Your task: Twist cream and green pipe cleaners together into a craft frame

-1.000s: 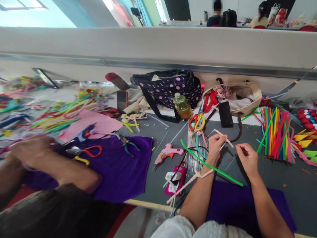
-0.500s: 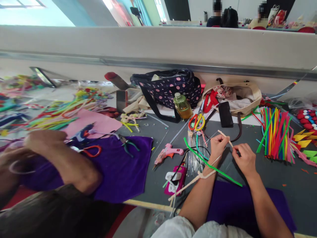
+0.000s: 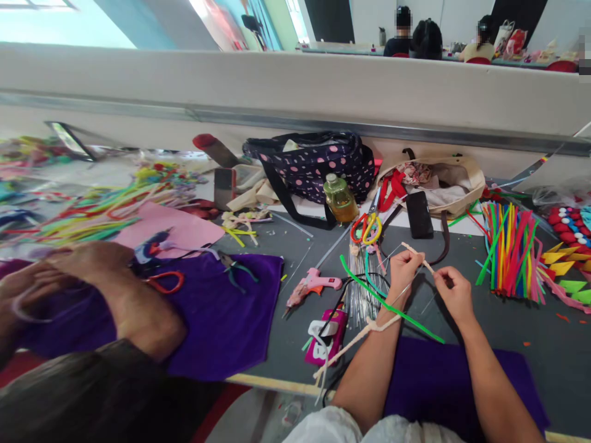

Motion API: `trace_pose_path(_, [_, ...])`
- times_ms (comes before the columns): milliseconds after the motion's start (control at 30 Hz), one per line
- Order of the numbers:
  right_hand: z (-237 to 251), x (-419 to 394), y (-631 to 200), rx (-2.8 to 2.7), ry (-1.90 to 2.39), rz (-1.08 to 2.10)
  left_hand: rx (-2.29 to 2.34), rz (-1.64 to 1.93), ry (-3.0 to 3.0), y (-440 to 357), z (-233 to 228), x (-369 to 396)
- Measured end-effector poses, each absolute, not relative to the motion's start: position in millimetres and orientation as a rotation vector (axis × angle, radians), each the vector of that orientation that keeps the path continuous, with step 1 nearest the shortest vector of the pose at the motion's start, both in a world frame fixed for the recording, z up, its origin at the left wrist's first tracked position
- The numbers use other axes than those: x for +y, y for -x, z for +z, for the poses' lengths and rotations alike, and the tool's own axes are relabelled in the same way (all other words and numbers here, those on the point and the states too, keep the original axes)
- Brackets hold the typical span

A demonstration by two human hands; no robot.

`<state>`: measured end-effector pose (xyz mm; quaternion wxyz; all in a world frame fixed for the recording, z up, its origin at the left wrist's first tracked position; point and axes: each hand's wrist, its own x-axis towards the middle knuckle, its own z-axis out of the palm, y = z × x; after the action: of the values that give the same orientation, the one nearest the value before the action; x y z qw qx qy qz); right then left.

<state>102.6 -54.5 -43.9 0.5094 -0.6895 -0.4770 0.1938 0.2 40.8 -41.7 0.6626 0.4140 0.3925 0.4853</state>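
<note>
My left hand (image 3: 402, 271) pinches a cream pipe cleaner (image 3: 418, 257) whose tip sticks up past my fingers. The same cream strand runs down along my left wrist to a twisted knot (image 3: 375, 324) and a loose tail. My right hand (image 3: 455, 294) pinches a thin wire or the cleaner's end, a few centimetres right of the left hand; I cannot tell which. A long green pipe cleaner (image 3: 388, 301) lies diagonally under my left wrist. A bundle of thin wires (image 3: 360, 289) lies just left of my hands.
A pink glue gun (image 3: 313, 286), a polka-dot bag (image 3: 314, 163), an oil bottle (image 3: 340, 198), a black phone (image 3: 418, 214) and a sheaf of coloured pipe cleaners (image 3: 508, 249) surround my hands. A co-worker's arms (image 3: 115, 295) work over purple felt (image 3: 231, 314) at the left.
My hands have come together: the right one moved left and up to meet the cream pipe cleaner. The co-worker's hands shifted over the purple felt.
</note>
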Motion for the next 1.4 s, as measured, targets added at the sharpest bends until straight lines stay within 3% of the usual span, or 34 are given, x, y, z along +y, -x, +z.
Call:
trace_pose_path(133, [-44.9, -53.6, -111.4, -0.621, 1.298, 1.231, 0.81, 1.046, -0.804, 2.5, -43.4, 45.2])
trace_pose_path(333, [-48.6, -53.5, -111.9, -0.417, 1.013, 1.576, 0.763, 1.011, -0.772, 1.1, -44.5, 43.3])
trace_pose_path(1067, [-47.1, -53.2, -106.5, -0.398, 0.976, 1.635, 0.751, 0.982, -0.803, 3.3, -41.1, 42.0])
trace_pose_path(1400, [-43.4, -50.5, -100.1, -0.394, 1.121, 1.374, 0.78, 1.015, -0.839, 3.4, -39.7, 42.0])
